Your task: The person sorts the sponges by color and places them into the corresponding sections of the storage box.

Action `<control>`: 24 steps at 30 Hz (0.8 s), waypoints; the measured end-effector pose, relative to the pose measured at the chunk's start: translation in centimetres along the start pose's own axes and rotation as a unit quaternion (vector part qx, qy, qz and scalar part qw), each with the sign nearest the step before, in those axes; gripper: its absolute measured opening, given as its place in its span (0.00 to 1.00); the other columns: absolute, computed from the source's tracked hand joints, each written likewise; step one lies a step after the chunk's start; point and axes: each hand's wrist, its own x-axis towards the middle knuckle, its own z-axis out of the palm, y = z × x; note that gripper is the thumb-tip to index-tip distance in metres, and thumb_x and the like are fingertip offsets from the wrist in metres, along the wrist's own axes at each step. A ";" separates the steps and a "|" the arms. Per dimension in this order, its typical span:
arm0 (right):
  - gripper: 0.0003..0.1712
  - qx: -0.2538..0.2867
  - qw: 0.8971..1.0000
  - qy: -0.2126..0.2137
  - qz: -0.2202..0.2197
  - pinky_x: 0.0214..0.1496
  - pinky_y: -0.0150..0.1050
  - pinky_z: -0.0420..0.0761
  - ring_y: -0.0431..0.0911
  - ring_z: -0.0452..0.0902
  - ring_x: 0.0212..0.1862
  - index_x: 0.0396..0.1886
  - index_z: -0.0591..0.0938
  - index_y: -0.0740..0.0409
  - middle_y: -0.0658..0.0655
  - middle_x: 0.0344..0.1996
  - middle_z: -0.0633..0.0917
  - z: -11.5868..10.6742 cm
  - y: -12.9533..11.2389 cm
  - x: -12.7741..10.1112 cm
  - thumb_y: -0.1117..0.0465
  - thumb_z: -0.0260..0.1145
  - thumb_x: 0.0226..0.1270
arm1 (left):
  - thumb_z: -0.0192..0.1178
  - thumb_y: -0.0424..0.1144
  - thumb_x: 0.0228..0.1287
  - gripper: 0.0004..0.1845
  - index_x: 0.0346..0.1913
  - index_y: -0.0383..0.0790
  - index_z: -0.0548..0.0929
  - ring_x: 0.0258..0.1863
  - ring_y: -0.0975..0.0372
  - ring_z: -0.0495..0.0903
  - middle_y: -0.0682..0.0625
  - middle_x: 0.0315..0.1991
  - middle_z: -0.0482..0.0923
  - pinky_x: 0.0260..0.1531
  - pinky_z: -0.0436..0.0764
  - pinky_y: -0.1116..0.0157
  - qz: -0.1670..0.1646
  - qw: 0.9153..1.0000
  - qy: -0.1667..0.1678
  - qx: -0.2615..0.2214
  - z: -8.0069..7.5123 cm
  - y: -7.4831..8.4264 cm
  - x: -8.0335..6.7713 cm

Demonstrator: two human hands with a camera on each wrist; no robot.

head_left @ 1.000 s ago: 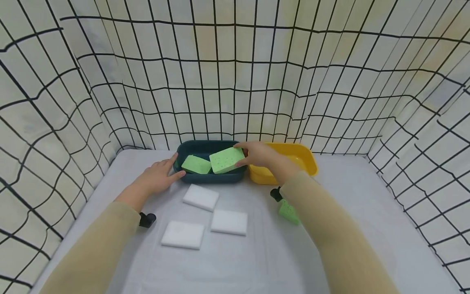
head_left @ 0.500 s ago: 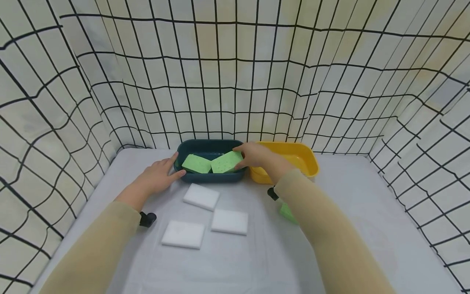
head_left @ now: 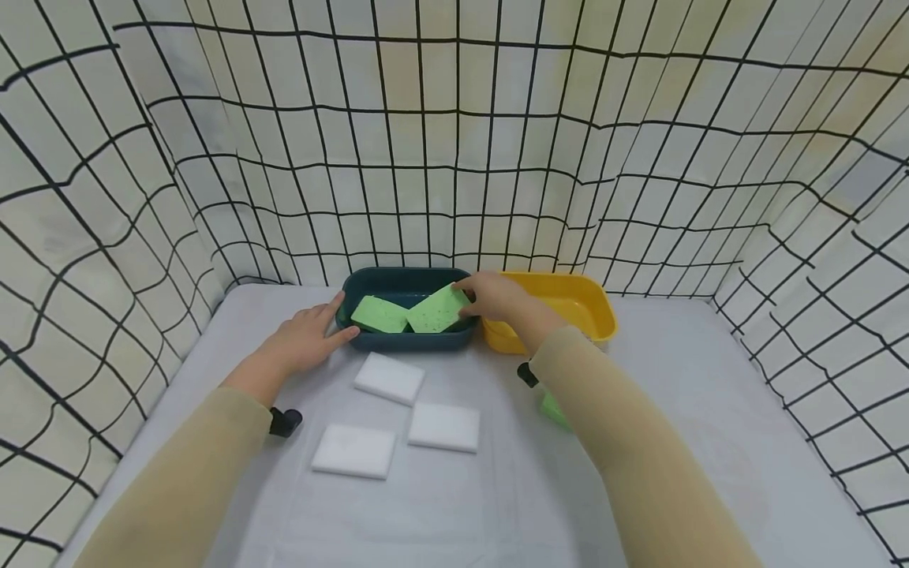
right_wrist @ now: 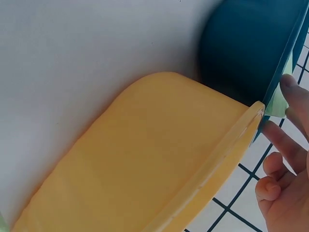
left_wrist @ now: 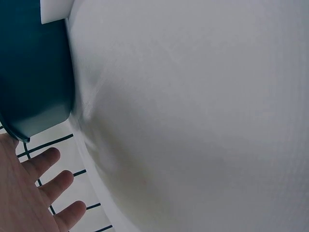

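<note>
Lowered since a second ago, the green sponge (head_left: 435, 310) now lies inside the dark teal tray (head_left: 405, 341), right hand (head_left: 497, 298) fingers pinching its edge. Left hand (head_left: 305, 341) rests open-fingered against the tray's left side.

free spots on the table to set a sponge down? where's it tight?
Bare cloth right of the right sleeve, out to the grid wall; also the near edge below the white sponges. The yellow tub looks empty. Tight: the teal tub, with two green sponges and both hands at it.
</note>
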 end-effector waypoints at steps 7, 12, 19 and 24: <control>0.32 0.023 1.000 0.008 -0.008 0.56 0.41 0.77 0.47 0.74 0.52 0.70 0.74 0.40 0.53 0.55 0.80 0.1 0.0 0.3 0.49 0.70 0.67 | 0.32 0.77 0.66 0.54 0.80 0.43 0.35 0.73 0.34 0.50 0.31 0.76 0.49 0.67 0.51 0.32 -0.001 1.000 -0.001 -0.003 0.0 -0.1 0.0; 0.34 0.022 1.000 0.005 -0.014 0.58 0.42 0.76 0.47 0.73 0.53 0.72 0.71 0.39 0.52 0.56 0.80 0.3 0.0 0.5 0.52 0.71 0.67 | 0.32 0.77 0.66 0.54 0.80 0.42 0.36 0.72 0.34 0.50 0.30 0.75 0.50 0.66 0.51 0.32 0.001 1.000 0.001 -0.005 -0.1 0.0 -0.1; 0.31 -0.013 1.000 -0.017 -0.006 0.65 0.46 0.73 0.50 0.72 0.61 0.71 0.72 0.37 0.54 0.66 0.75 0.5 -0.1 0.4 0.54 0.67 0.70 | 0.35 0.74 0.69 0.51 0.80 0.42 0.36 0.72 0.34 0.51 0.31 0.76 0.50 0.66 0.53 0.33 0.003 1.000 0.002 -0.004 0.1 -0.1 0.0; 0.28 -0.052 0.998 -0.028 -0.010 0.66 0.47 0.72 0.50 0.71 0.61 0.70 0.75 0.37 0.54 0.66 0.75 0.5 -0.5 0.7 0.54 0.65 0.71 | 0.33 0.76 0.67 0.53 0.80 0.43 0.35 0.72 0.34 0.51 0.31 0.76 0.50 0.66 0.53 0.33 0.005 1.000 0.003 -0.005 0.2 -0.3 0.1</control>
